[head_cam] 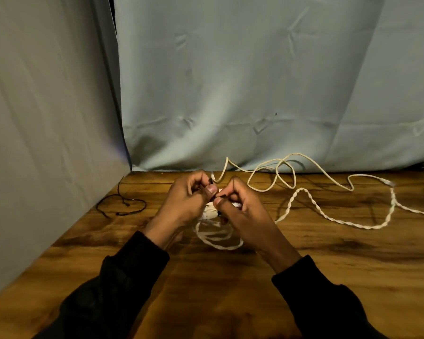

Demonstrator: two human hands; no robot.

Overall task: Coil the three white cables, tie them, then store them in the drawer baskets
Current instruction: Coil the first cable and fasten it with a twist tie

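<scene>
A: Against a backdrop of pale blue sheeting, the wooden table carries the whole job — what lies where?

B: Two white cables lie loose at the far right: a smooth one looping along the sheet's foot, and a twisted one snaking toward the right edge. Neither is coiled yet. A thin black cord lies apart at the left, near the grey side panel.

A: And the third cable?

B: Coiled, apparently. The white coil lies at the table's centre, partly under the hands, its loops gathered so they can be bound.

A: The grip?

B: Left hand and right hand meet over the coil, fingers curled, each pinching an end of a small dark tie — likely cinching it round the bundle. The tie is mostly hidden.

A: The drawer baskets?

B: Out of view; storing comes later.
</scene>
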